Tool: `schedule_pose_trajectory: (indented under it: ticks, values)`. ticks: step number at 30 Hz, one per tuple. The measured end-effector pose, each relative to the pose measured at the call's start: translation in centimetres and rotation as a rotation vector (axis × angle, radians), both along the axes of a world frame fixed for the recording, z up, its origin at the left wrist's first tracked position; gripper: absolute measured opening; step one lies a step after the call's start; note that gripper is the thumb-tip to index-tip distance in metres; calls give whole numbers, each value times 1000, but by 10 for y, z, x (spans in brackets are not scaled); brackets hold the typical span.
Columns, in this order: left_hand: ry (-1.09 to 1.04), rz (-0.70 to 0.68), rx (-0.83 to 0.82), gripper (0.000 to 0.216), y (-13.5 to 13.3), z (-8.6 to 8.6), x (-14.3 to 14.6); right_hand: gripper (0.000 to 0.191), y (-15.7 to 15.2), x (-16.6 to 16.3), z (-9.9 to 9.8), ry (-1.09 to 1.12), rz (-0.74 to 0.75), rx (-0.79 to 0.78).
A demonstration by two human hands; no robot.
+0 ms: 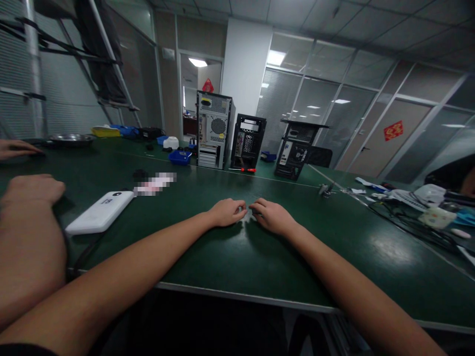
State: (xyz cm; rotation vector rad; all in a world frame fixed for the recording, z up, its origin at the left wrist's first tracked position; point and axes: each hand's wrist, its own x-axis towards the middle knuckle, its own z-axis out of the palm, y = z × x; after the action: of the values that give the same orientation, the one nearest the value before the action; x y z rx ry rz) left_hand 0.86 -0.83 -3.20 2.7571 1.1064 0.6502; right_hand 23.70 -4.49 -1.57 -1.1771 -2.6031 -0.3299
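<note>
My left hand rests on the green tabletop, with its fingers loosely bent and a small gap between thumb and forefinger. Facing it, a short way to the right, is my right hand, its fingers also loosely curved and slightly apart. The fingertips of the two hands come close but do not meet. I see nothing held in either. Behind them stand a tall computer case, a smaller black computer case and a third computer case with a panel swung out. A red-handled screwdriver lies before the middle one.
At left are another person's forearm and closed hand, a further hand, a white power bank and a metal bowl. Blue trays sit farther back. Cables and loose parts clutter the right. A ladder rises behind.
</note>
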Motion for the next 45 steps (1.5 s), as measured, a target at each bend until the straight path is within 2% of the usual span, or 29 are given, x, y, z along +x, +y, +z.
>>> schedule_pose_trajectory:
  ticks: [4,9,14,19,28,32,37,41,45]
  values:
    - [-18,13,14,27,1,-1,-1,30,5,5,-1,103,-37,1]
    - [-29,-7,13,25,1,-1,0,28,0,3,1,245,35,31]
    - [-36,-32,25,28,1,-2,0,29,-9,-10,4,102,53,19]
    - [-6,-91,30,31,0,-1,1,20,-9,-16,4,-32,21,87]
    - [-8,-90,30,42,0,1,1,20,-5,-9,9,-44,-23,107]
    - [-3,-59,29,46,1,2,-1,24,20,32,9,99,-205,68]
    - [0,-57,6,48,3,3,-4,29,48,125,-1,354,-637,-58]
    - [11,-49,14,47,3,3,-4,30,53,187,-14,440,-817,-88]
    - [15,-51,10,47,3,3,-5,29,59,217,-27,541,-907,-125]
